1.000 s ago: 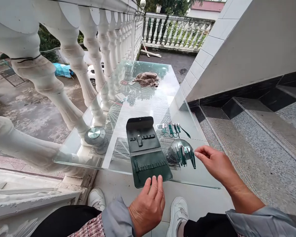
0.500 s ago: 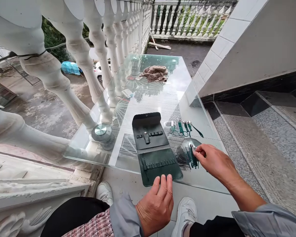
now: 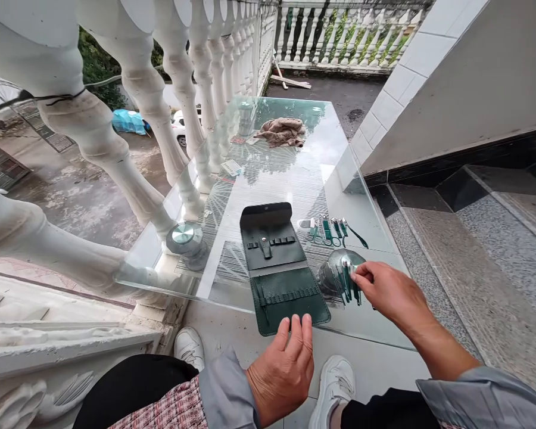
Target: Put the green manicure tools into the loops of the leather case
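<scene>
A dark green case [image 3: 290, 283] lies unfolded on the glass table, with a row of small loops and one thin tool in its lower panel. The fingertips of my left hand [image 3: 286, 363] rest at the case's near edge, fingers apart and holding nothing. To the right, my right hand [image 3: 390, 292] pinches at a bunch of slim green and metal tools [image 3: 349, 283]; which one is between the fingertips is too small to tell. Beyond them lie nail clippers [image 3: 325, 226], green-handled scissors [image 3: 332, 241] and a curved green tool [image 3: 357, 235].
A crumpled brown cloth [image 3: 281, 131] and a small card [image 3: 231, 167] lie farther back on the glass table [image 3: 268, 196]. White balusters [image 3: 145, 107] line the left side. Stone steps [image 3: 464, 250] rise on the right.
The slim tools under my right hand have shifted and spread slightly. My left hand has hardly moved.
</scene>
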### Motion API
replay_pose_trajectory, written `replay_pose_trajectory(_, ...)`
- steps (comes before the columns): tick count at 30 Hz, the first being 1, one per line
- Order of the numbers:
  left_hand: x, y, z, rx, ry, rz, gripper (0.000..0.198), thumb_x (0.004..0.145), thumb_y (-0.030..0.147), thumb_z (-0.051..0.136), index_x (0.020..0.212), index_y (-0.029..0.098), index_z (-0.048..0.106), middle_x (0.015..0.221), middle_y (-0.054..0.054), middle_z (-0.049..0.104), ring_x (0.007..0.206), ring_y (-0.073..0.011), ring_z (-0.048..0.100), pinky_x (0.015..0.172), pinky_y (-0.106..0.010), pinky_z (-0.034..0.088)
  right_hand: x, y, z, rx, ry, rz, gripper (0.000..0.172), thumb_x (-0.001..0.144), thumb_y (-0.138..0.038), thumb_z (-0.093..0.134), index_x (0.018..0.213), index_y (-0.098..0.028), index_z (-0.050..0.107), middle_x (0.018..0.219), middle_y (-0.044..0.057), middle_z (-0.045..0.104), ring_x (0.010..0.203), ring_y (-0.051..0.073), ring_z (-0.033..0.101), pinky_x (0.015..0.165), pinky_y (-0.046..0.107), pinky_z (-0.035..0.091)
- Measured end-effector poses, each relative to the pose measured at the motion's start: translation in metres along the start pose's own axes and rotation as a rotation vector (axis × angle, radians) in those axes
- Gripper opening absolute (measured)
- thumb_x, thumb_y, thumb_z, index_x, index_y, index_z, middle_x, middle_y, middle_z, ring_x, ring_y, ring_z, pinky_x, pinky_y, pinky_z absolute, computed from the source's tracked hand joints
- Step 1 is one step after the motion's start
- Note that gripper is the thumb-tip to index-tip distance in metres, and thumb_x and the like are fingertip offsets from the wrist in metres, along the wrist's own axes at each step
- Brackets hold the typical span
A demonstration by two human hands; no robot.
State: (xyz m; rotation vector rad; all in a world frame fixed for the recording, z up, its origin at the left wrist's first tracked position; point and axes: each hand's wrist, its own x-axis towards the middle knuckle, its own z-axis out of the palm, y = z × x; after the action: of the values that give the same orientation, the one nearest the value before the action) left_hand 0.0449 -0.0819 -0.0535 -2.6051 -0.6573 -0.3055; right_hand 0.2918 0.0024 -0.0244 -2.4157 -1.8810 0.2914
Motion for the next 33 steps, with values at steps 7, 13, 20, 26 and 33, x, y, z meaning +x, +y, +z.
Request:
replay_pose_trajectory(7, 0.001, 0.000, 0.001, 0.012, -0.003, 0.003, 0.036, 0.089, 0.021, 0.036, 0.112, 0.002, 0.056, 0.127, -0.022, 0.051, 0.112, -0.0322, 0.052, 0.091, -0.049, 0.036, -0.002, -0.003, -0.005, -0.018, -0.016, 0.016, 0.017, 0.077, -0.030, 0.048, 0.073, -0.025, 0.064, 0.078, 0.000, 0.065, 0.066, 0.016, 0.054, 0.054, 0.026, 0.032)
replay_pose_trajectory(13, 0.001, 0.001, 0.001, 0.011, 0.002, -0.001, 0.037, 0.089, 0.020, 0.035, 0.111, 0.001, 0.056, 0.126, -0.023, 0.051, 0.111, -0.0331, 0.053, 0.091, -0.049, 0.036, -0.001, -0.005, -0.007, 0.010, -0.058, 0.055, 0.014, 0.075, -0.030, 0.050, 0.069, -0.024, 0.062, 0.072, 0.000, 0.065, 0.064, 0.016, 0.054, 0.055, 0.025, 0.033)
replay_pose_trajectory(20, 0.000, 0.002, 0.002, -0.005, 0.001, -0.003, 0.036, 0.089, 0.021, 0.036, 0.110, 0.002, 0.057, 0.127, -0.023, 0.051, 0.112, -0.0338, 0.053, 0.091, -0.049, 0.036, 0.000, -0.008, -0.009, 0.084, -0.128, 0.116, 0.017, 0.073, -0.036, 0.052, 0.066, -0.024, 0.061, 0.064, -0.001, 0.064, 0.058, 0.016, 0.053, 0.054, 0.026, 0.034)
replay_pose_trajectory(26, 0.000, 0.003, 0.002, -0.010, 0.008, -0.003, 0.036, 0.089, 0.021, 0.036, 0.110, 0.002, 0.057, 0.126, -0.024, 0.051, 0.112, -0.0338, 0.053, 0.090, -0.049, 0.036, 0.000, -0.008, -0.007, 0.068, -0.139, 0.104, 0.021, 0.073, -0.040, 0.051, 0.061, -0.024, 0.058, 0.058, -0.001, 0.062, 0.056, 0.016, 0.052, 0.053, 0.026, 0.034)
replay_pose_trajectory(33, 0.001, 0.003, 0.002, -0.013, 0.016, -0.011, 0.035, 0.089, 0.020, 0.037, 0.109, 0.002, 0.058, 0.125, -0.024, 0.052, 0.111, -0.0344, 0.052, 0.090, -0.049, 0.036, -0.001, -0.011, -0.008, 0.023, -0.140, 0.085, 0.021, 0.074, -0.037, 0.050, 0.059, -0.024, 0.056, 0.057, -0.001, 0.061, 0.056, 0.016, 0.051, 0.053, 0.026, 0.032)
